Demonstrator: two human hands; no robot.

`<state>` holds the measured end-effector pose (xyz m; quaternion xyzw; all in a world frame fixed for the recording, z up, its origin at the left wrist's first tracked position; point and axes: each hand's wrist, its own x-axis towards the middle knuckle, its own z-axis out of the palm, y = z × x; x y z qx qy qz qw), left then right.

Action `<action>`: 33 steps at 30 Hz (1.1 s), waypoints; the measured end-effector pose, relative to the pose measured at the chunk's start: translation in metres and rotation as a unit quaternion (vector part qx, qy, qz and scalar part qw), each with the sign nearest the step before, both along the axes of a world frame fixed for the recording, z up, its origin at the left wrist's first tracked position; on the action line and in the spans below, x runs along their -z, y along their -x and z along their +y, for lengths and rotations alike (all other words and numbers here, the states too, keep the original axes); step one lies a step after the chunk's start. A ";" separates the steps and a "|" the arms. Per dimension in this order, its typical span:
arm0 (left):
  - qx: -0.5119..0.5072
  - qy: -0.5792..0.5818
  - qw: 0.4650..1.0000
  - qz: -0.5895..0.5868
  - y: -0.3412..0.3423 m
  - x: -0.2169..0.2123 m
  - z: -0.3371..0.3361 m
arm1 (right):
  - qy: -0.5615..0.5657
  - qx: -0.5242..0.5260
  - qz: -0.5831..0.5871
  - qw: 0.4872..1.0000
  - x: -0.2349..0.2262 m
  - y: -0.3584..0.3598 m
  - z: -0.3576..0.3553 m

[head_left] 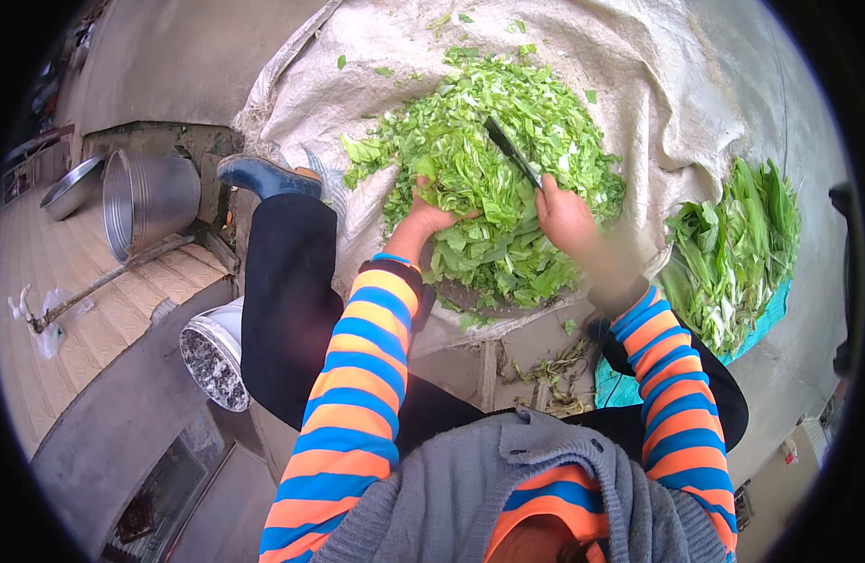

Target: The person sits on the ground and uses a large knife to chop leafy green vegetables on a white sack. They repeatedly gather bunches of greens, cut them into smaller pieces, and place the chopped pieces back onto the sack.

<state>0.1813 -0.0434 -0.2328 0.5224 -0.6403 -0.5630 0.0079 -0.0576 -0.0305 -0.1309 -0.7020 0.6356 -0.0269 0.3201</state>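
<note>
A broad heap of chopped leafy greens (507, 103) lies in front of me on a pale woven sheet (639, 47). My left hand (434, 214) is closed around a bunch of cut leaves (465, 169) at the heap's near left side. In my right hand (566, 220) is the handle of a knife (513, 152). Its dark blade slants up and left over the heap, just right of the bunch, seen almost edge-on. Leaves hide some of my left fingers.
Whole long-leaved greens (733, 253) are piled at the right on a teal sheet (765, 319). To the left lie a large metal pot (151, 197), a metal basin (73, 188), a stick (113, 277) and a white bucket (216, 352). Wilted leaf scraps (554, 375) lie between my legs.
</note>
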 end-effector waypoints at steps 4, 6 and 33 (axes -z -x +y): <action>0.153 0.058 0.972 -0.170 -0.003 0.017 -0.007 | 0.092 0.031 -0.122 0.988 -0.001 -0.004 -0.001; 0.147 0.058 0.966 -0.206 -0.002 0.013 -0.004 | 0.002 -0.047 -0.030 0.998 0.001 -0.009 -0.004; -0.120 0.220 0.924 -0.290 0.173 -0.059 0.083 | 0.038 0.305 -0.168 0.937 -0.001 0.090 0.063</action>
